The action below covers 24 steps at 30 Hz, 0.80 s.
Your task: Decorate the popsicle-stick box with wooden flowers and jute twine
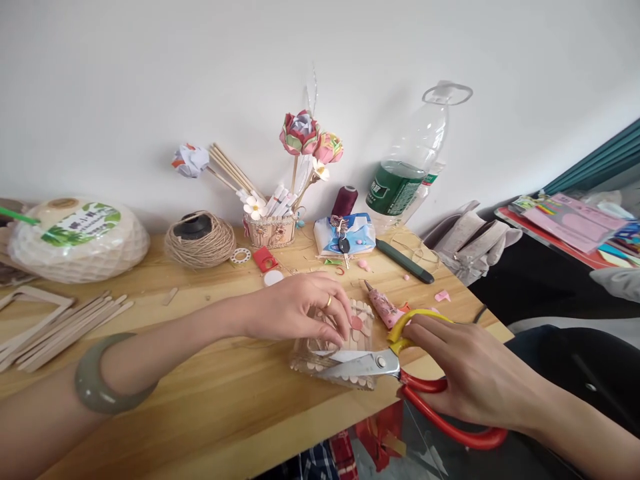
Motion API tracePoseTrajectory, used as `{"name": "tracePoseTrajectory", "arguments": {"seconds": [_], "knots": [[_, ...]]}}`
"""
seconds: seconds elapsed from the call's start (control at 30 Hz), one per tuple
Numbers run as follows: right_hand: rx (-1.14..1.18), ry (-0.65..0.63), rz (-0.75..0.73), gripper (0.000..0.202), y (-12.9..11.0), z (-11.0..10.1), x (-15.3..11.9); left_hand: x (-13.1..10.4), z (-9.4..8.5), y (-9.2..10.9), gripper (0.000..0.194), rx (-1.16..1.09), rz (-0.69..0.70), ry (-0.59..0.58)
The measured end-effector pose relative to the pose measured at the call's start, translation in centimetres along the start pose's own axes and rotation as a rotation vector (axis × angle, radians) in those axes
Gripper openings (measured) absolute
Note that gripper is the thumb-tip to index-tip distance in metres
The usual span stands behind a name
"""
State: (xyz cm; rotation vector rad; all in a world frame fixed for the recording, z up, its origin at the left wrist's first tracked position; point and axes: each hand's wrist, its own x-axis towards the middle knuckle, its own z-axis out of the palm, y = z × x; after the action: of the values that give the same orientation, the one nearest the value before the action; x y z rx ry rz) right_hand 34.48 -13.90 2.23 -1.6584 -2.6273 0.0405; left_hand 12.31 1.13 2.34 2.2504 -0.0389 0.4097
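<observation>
My right hand (465, 367) grips a pair of scissors (365, 363) by red and yellow handles. Their blades are parted slightly and point left, over a small panel of wooden craft sticks (363, 340) with a scalloped edge and a pink round patch. Above that panel is my left hand (313, 310), thumb and fingers pinched on a thin strand of twine (327, 348) close to the blades. Part of the panel is hidden beneath my left hand and the scissors. A pink decorated tube (383, 307) lies just behind the scissors.
Along the wall stand a wrapped coconut (80, 237), a twine ball (200, 240), a stick basket (273, 230) with paper flowers, a tissue pack (345, 233) and a big bottle (407, 160). Loose craft sticks (75, 327) lie left. A dark green pen-like tool (405, 261) lies right.
</observation>
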Motion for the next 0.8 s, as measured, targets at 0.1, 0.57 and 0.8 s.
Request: {"name": "tracePoseTrajectory", "arguments": {"seconds": [0.1,0.57,0.8], "knots": [[-0.038,0.016,-0.072,0.02,0.4,-0.3,1.0,0.0,0.0,-0.1,0.006,0.0,-0.007,0.004],[-0.166,-0.057,-0.131,0.026,0.3,-1.2,3.4,-0.6,-0.2,-1.3,0.006,-0.065,0.006,0.003],[-0.14,-0.051,-0.124,0.022,0.3,-0.8,3.6,-0.6,0.1,-1.5,0.006,-0.11,-0.026,0.056]]}}
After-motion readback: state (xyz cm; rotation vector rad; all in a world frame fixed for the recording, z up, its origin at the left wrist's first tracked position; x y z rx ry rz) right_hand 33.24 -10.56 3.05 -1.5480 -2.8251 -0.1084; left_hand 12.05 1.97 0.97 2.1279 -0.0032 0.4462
